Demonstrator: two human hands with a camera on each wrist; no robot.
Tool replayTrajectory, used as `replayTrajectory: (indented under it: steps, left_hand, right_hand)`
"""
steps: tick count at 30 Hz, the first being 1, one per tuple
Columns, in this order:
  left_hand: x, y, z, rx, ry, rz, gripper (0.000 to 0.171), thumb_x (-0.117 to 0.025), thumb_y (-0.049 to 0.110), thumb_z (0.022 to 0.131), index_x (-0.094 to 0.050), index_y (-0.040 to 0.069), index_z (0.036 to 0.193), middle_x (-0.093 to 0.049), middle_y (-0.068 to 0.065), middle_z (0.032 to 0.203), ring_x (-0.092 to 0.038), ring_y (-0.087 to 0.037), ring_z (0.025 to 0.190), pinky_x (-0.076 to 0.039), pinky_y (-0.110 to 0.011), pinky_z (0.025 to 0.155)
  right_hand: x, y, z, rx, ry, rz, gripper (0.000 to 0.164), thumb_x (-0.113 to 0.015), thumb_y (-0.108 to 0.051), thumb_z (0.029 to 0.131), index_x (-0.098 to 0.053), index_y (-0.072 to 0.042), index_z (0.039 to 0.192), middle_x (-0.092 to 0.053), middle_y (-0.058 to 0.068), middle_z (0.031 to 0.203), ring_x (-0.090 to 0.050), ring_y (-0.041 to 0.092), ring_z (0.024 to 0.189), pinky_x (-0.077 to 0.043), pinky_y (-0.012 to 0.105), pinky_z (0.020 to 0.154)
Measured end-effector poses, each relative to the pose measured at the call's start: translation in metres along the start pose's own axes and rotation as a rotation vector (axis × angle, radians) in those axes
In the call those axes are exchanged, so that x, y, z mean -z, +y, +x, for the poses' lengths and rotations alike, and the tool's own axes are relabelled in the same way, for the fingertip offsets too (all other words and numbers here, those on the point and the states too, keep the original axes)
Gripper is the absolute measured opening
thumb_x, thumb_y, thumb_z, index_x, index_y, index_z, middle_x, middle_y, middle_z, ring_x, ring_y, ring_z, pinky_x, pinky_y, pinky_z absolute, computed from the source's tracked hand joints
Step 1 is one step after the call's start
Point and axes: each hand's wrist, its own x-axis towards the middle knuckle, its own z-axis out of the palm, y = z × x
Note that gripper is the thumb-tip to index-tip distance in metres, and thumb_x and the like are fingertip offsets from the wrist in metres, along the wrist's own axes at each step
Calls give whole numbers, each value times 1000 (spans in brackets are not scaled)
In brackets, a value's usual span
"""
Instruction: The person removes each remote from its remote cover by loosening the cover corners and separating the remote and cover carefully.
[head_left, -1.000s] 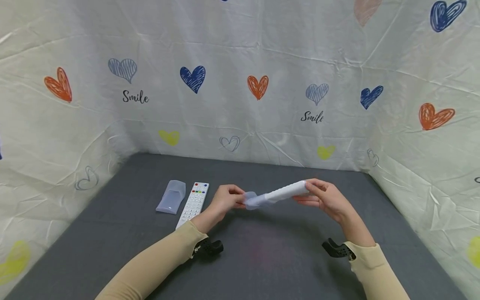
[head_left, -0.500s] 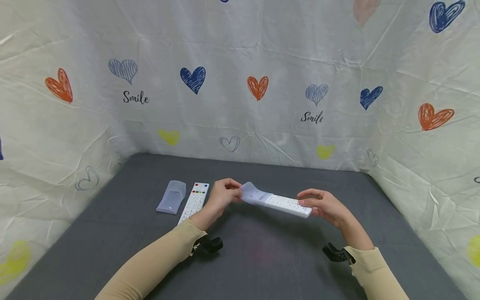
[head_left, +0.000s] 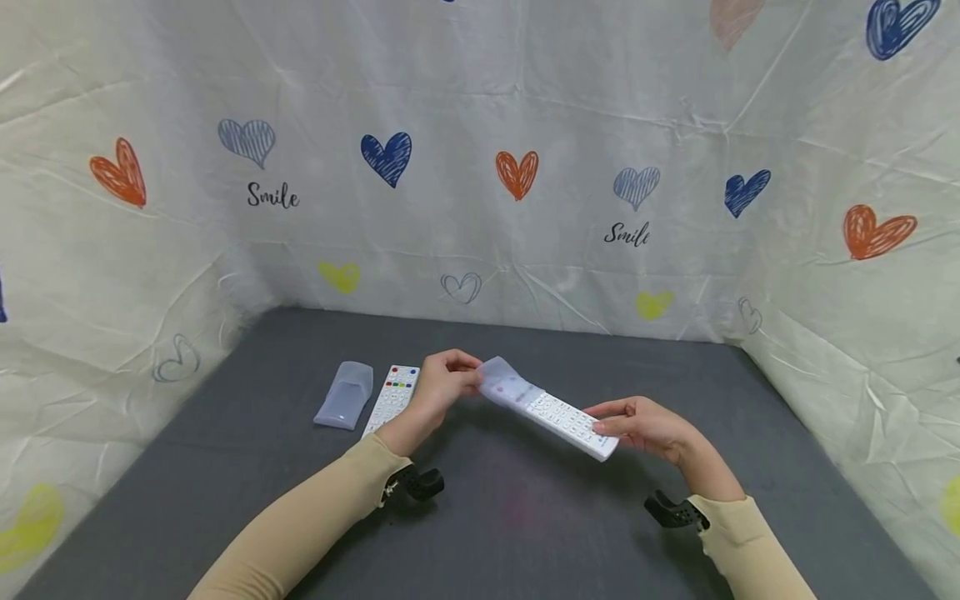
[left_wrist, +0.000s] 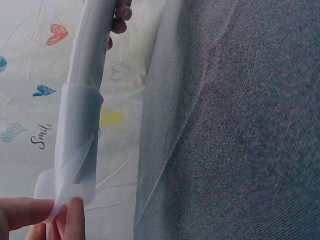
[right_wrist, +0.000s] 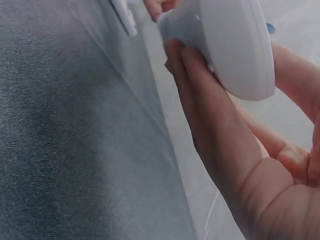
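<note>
A white remote control is held above the table, button side up, its far end inside a translucent bluish sleeve. My left hand pinches the sleeve's end between thumb and fingertips; the left wrist view shows that pinch on the thin cover. The bare near end of the remote is gripped by my right hand, thumb on top and fingers beneath. In the right wrist view those fingers support the underside of the remote. The device slopes down toward the right hand.
On the dark grey table, a second white remote lies left of my left hand, partly hidden by it. Beside it lies another translucent sleeve. A white cloth printed with hearts walls the table's back and sides.
The remote has rolled from edge-on to show its buttons, and its right end has come down and nearer. My right hand has lowered with it; the left hand has moved slightly up and left.
</note>
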Motion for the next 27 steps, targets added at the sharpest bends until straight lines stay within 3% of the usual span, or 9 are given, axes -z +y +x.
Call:
replayTrajectory:
  steps: [4, 11, 22, 27]
  left_hand:
    - [1, 3, 0, -5, 5, 3, 15, -67, -5, 82, -67, -5, 97, -62, -16, 91, -64, -18, 74, -59, -31, 69]
    - [2, 3, 0, 2, 7, 5, 16, -68, -6, 81, -67, -6, 96, -63, -14, 87, -64, -16, 70, -58, -28, 66]
    - [7, 5, 2, 3, 8, 40, 15, -69, -5, 80, -68, -6, 95, -65, -13, 85, -64, -15, 66, -59, -39, 73]
    - [9, 8, 4, 8, 10, 49, 15, -70, -5, 80, -69, -6, 95, -66, -12, 84, -63, -14, 65, -59, -29, 65]
  right_hand:
    - [-1, 1, 1, 5, -27, 5, 60, -65, -14, 90, -39, 15, 135, -69, -1, 103, -64, 8, 92, -55, 25, 79]
    - [-1, 5, 2, 4, -34, 1, 60, -66, -15, 89, -41, 15, 134, -70, -1, 103, -64, 8, 92, -55, 26, 80]
    - [-4, 6, 2, 18, -55, 47, 58, -65, -12, 89, -41, 15, 134, -70, 0, 103, -65, 9, 92, -56, 24, 78]
    - [-7, 6, 1, 17, -38, 40, 59, -67, -13, 88, -41, 16, 134, -69, 0, 104, -65, 10, 92, -56, 25, 78]
